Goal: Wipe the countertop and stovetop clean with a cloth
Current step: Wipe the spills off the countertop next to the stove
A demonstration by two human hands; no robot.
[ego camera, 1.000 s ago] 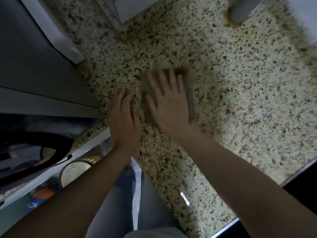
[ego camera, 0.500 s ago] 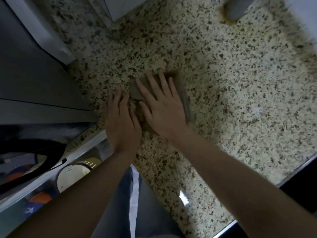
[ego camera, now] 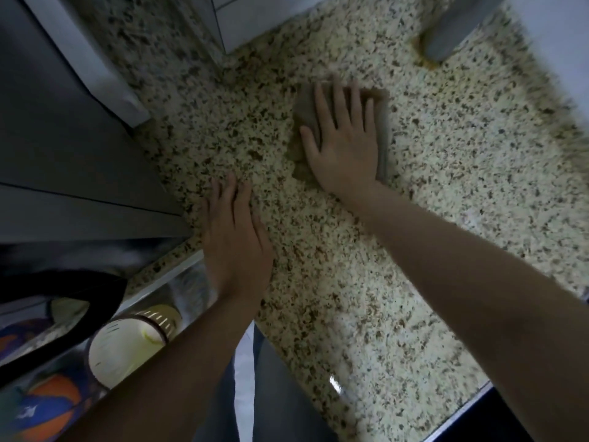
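Observation:
A speckled granite countertop (ego camera: pixel 446 173) fills most of the view. A folded brown cloth (ego camera: pixel 302 106) lies flat on it near the middle. My right hand (ego camera: pixel 344 141) presses down on the cloth with straight, spread fingers and covers most of it. My left hand (ego camera: pixel 236 244) rests flat on the bare counter near its front left edge, fingers straight, apart from the cloth. No stovetop can be made out.
A dark grey appliance (ego camera: pixel 63 148) stands at the left edge of the counter. A grey cylinder (ego camera: pixel 446 36) stands at the back right. Below the counter's front edge an open compartment holds a cream round container (ego camera: pixel 121 352) and a black curved item (ego camera: pixel 63 291).
My right hand has slid the cloth away from my left hand, to the right and toward the back. My left hand stays flat in about the same spot.

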